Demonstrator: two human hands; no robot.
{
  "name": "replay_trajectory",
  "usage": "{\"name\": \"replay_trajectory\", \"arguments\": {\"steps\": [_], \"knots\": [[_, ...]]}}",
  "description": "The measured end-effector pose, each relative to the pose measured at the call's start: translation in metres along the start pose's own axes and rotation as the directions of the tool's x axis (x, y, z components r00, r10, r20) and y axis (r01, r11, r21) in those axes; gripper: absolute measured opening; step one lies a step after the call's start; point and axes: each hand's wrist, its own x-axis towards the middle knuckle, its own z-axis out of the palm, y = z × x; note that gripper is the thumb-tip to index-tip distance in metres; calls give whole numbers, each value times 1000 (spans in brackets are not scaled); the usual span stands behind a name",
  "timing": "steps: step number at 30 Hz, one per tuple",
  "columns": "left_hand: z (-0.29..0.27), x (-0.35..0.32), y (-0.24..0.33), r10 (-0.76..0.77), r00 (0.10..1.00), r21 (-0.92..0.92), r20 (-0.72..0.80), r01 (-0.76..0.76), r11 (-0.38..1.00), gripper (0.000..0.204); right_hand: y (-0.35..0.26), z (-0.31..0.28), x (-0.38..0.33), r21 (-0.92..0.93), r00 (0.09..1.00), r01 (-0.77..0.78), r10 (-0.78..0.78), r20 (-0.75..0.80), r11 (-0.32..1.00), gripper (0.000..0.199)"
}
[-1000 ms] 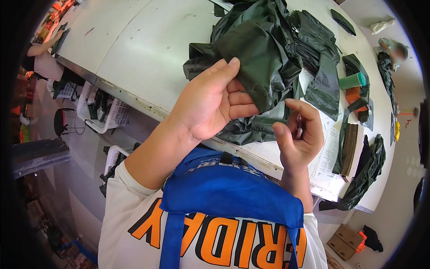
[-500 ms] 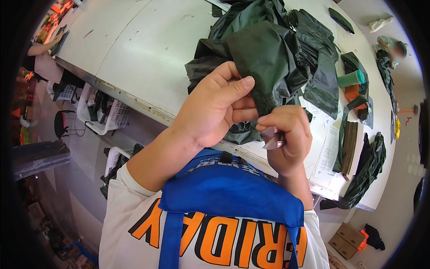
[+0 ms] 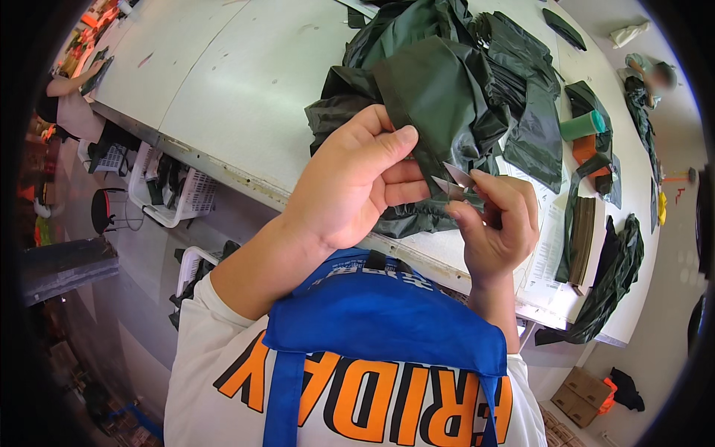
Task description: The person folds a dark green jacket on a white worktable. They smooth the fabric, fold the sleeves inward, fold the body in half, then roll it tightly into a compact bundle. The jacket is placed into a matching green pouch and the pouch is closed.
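Observation:
Between thumb and fingers my left hand (image 3: 365, 175) pinches the edge of a dark green coated-fabric garment piece (image 3: 439, 97), its hemmed corner hanging toward me. My right hand (image 3: 503, 220) grips small metal thread snips (image 3: 456, 183). The two pointed blades are spread apart and lie at the lower corner of the fabric, just right of my left fingertips. Whether the blades touch a thread there is too fine to tell. The rest of the green fabric is bunched on the table beyond my hands.
On the white table (image 3: 231, 82) lie more folded green pieces (image 3: 532, 97), a green cylinder (image 3: 583, 126), a stack of brown card (image 3: 587, 242) and printed sheets. White baskets (image 3: 195, 195) stand below the left edge. Other people work at far left and far right.
My right hand has drawn back a little to the right and turned, bringing the snips' blades up to the fabric corner. The left hand keeps its hold almost unmoved.

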Motion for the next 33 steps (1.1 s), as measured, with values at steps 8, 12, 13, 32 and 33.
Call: {"name": "replay_trajectory", "arguments": {"steps": [8,12,13,32,33], "knots": [[-5,-2,1,3,999,-31,45,-2,1000,19,9,0,-2,111,1000,-2,2,-6,994,31],[-11,1,-6,47,999,-97,-4,-47,994,19,36,8,-3,897,814,-292,578,51,332,28],[-12,1,-6,14,1000,-150,-4,-14,989,20,48,7,-3,888,724,-409,666,176,209,27],[-27,-24,-8,178,749,755,638,-565,-332,14,40,59,5,745,736,-570,617,277,346,26],[-32,-23,-2,281,784,820,554,-454,-349,13,42,57,6,721,784,-529,583,213,448,26]]}}
